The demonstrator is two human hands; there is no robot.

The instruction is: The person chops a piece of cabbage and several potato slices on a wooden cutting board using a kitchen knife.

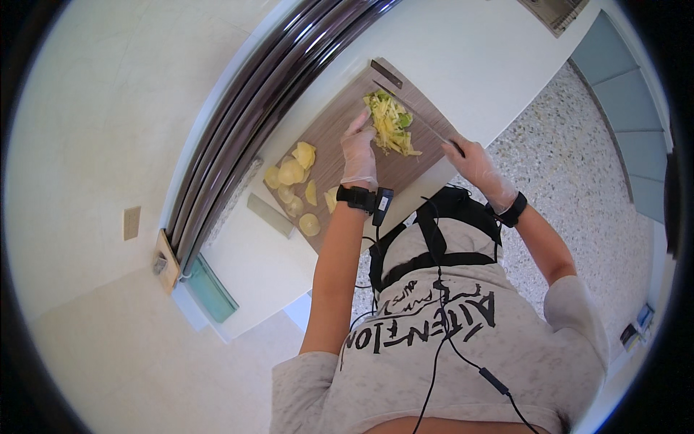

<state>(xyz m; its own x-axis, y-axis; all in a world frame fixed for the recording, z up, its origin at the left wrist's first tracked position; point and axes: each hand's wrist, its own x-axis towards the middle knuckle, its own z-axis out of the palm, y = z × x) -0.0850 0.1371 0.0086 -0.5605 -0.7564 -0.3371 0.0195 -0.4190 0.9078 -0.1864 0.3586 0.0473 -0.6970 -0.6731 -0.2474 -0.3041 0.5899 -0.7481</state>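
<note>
My left hand point(360, 149), in a clear disposable glove, rests at the left edge of a pile of pale yellow and green vegetable strips point(391, 122). Its thumb and fingers are apart, and nothing shows in its grasp. My right hand point(477, 165), gloved too, grips the dark handle of a kitchen knife point(420, 120). The blade slants up and left along the right side of the pile, its tip near the board's far end. Beneath lies a wood-grain cutting board point(339, 130) with a dark handle slot. Round pale yellow slices point(291, 171), apparently potato, lie scattered at its left end, some partly overlapping.
The board lies on a white countertop point(450, 49). Dark glossy tubular folds point(260, 103) run along the counter's far side. A greenish-grey block point(270, 215) sits left of the board, near a teal glass-like panel point(214, 287). Black cables point(442, 325) hang over my shirt.
</note>
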